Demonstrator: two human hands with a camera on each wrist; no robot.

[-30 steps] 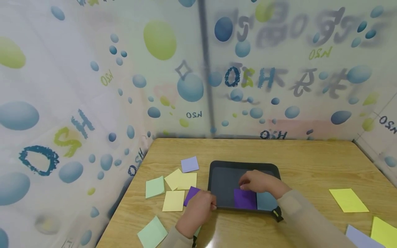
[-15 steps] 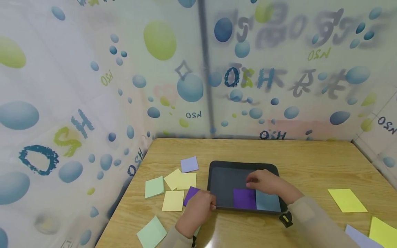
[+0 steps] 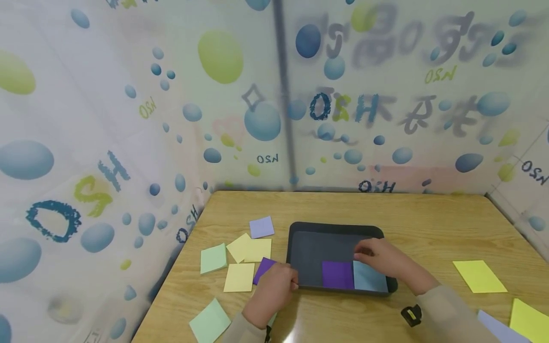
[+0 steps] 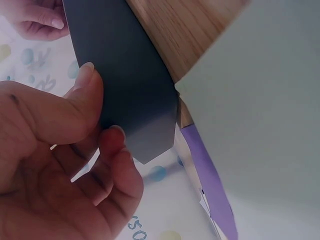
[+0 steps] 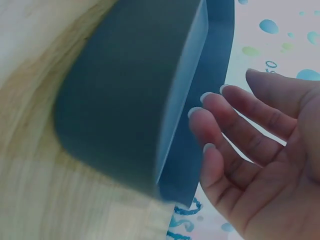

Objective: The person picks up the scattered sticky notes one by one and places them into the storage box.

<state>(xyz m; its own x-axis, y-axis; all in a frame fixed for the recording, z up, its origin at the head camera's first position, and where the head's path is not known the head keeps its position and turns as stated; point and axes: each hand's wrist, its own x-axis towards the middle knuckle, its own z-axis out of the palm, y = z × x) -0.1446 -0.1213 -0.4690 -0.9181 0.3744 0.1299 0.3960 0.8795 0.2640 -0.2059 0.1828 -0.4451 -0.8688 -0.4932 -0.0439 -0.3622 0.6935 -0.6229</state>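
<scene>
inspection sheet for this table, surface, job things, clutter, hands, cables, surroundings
Surface: wooden table, glare near the front
Job's things: dark tray, with a purple note and blue note side by side along its near edge
Clutter: loose notes left of the tray; two yellow notes and a lilac note to its right
Hands: left hand grips the tray's near left corner; right hand by the blue note's far edge, holding nothing
Cables: nothing seen
Surroundings: white curtains printed with coloured spots and lettering

Hands [image 3: 274, 289]: two
Tray [image 3: 309, 255]: one
Table [image 3: 420, 219]: one
Purple notes [image 3: 338, 275]: two
Blue note [image 3: 370, 277]: one
Lavender notes [image 3: 261, 227]: two
Pale yellow notes [image 3: 239, 277]: three
Bright yellow notes [image 3: 480, 276]: two
Green notes [image 3: 210, 320]: at least two
</scene>
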